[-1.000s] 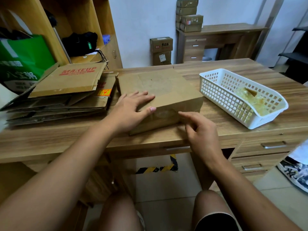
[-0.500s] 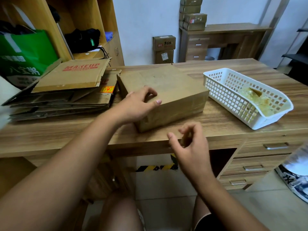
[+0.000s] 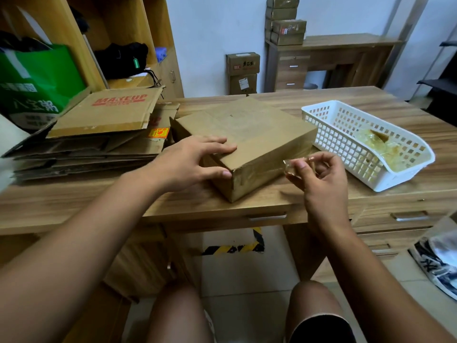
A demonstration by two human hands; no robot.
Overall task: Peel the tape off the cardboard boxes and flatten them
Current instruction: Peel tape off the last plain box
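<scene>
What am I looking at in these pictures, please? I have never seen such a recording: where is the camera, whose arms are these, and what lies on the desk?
There is no machine here. All the pictures come from one camera worn on a person's head, looking forward and down, so the two arms are that person's own.

On the wooden desk stands a closed cardboard box. The left hand rests on its near corner, with the fingers flat on top and the thumb against the side. The right hand pinches a piece of clear tape just beside the box. I cannot tell whether the tape is attached to the box.

To the left lies a pile of flattened cardboard. To the right stands a white basket with crumpled tape inside.
</scene>
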